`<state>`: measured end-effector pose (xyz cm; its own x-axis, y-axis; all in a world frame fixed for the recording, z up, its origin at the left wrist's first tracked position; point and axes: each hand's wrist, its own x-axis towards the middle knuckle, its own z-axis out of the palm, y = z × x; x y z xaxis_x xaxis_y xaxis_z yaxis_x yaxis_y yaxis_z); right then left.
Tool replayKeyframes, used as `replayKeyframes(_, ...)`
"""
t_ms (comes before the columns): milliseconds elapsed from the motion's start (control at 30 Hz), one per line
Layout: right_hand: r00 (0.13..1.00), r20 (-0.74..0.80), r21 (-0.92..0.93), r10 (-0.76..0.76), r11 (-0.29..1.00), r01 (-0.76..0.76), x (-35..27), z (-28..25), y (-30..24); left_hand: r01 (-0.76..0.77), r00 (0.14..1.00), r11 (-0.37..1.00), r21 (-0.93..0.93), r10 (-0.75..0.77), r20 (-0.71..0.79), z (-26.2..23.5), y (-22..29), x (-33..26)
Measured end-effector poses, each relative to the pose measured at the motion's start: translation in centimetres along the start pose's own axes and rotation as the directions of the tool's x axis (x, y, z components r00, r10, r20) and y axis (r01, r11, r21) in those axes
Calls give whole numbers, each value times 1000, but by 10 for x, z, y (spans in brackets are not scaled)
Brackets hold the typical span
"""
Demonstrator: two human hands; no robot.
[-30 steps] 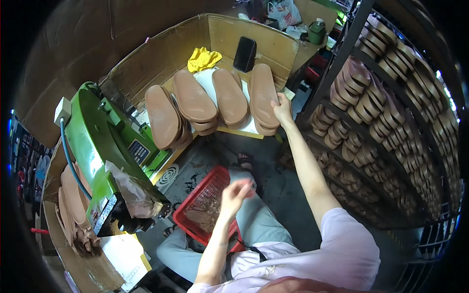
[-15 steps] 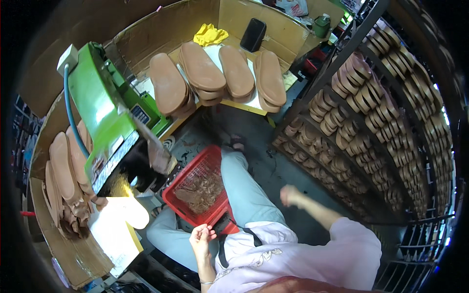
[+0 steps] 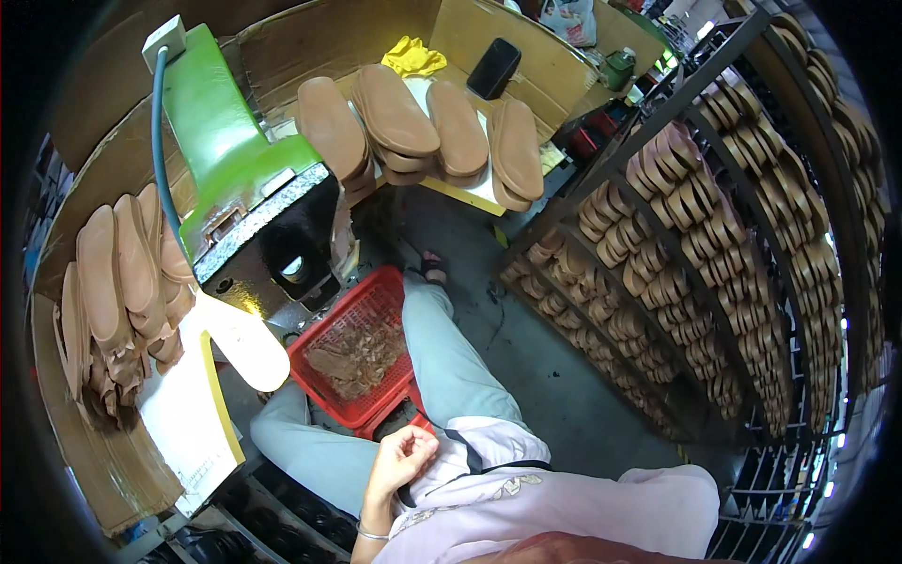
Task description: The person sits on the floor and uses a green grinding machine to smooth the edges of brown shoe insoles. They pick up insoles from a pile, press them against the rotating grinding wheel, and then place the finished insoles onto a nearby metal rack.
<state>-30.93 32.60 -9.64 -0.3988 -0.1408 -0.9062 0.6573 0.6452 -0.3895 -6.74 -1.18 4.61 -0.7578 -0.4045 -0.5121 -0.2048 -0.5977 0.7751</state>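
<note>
I'm seeing grey floor running beside a dark rack; cardboard is edging the table, light glaring at left.

Left hand near red basket

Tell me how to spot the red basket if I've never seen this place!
Find the big green machine at left. Look down and right, between the person's pale trouser legs. Unlike the brown soles above, the basket is bright red, with holey sides and brown scraps inside.
</note>
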Motion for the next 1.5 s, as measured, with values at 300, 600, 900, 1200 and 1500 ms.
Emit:
replayKeyframes(300,993,95,497,-68,868,12,27,-41,-45,-40,957,993,-111,6,-289,-4,-20,-11)
replayKeyframes(600,996,79,-372,-45,925,72,12,20,-100,15,992,938,345,-58,114,-21,-39,-51)
replayKeyframes(900,985,-6,-239,174,956,-170,7,-30,18,-124,959,771,625,-68,275,-20,-14,-45)
replayKeyframes(1200,997,-57,-236,53,970,-65,-21,-17,-48,178,936,979,100,-200,290,-51,-66,-94)
replayKeyframes(1500,599,-56,94,-798,593,799,-18,97,-349,-100,993,909,405,118,-20,-82,-20,-90)
